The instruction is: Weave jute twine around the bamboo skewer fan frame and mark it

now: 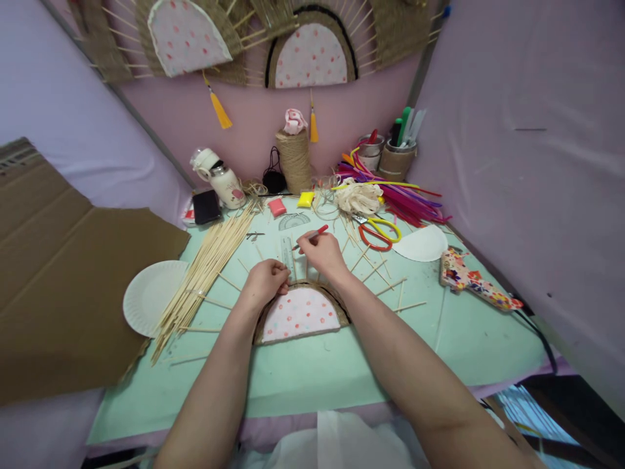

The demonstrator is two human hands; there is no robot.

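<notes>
A half-circle craft piece (pixel 300 316) with a pink-dotted white centre and a brown and black curved rim lies flat near the table's front. Thin wooden sticks fan outward from its rim. My left hand (pixel 266 281) is closed at the rim's upper left, its fingertips on the lower end of a clear ruler (pixel 286 249) that stands along the sticks. Just right of the ruler, my right hand (pixel 322 253) grips a red pen (pixel 320 230), its tip pointing left toward the ruler and the sticks. My right forearm covers part of the rim.
A bundle of sticks (pixel 209 267) overlaps a paper plate (pixel 146 293) at left, beside cardboard (pixel 73 280). Scissors (pixel 378 232), a cut plate piece (pixel 422 244) and a flowered glue gun (pixel 478 283) lie right. Behind stand a bottle (pixel 222 182), a twine roll (pixel 293 159) and pipe cleaners (pixel 410 198).
</notes>
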